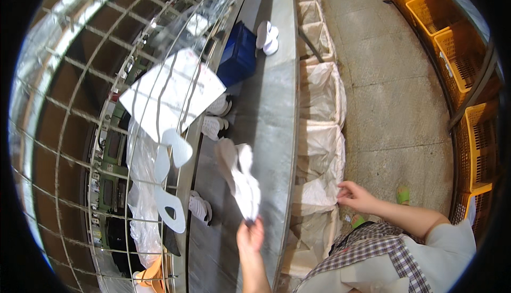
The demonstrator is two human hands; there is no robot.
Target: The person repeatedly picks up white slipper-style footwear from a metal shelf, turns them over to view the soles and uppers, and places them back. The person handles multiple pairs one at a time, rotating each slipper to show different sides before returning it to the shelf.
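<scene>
My left hand is closed on one end of a pair of white shoes. It holds them over the grey metal bench, and motion blurs their outline. Bent loosely, with fingertips apart, my right hand is at the rim of a cloth-lined bin. Whether it touches the rim is hard to tell. Along the bench's left side stand white shoes with dark trim. A white pair lies farther up, beside a blue box.
Wire mesh covers the left side, with a white sheet and light-grey cutout pieces hanging there. Plastic film shows behind. Cloth-lined bins run along the bench's right edge. Yellow crates line the far side of the walkway.
</scene>
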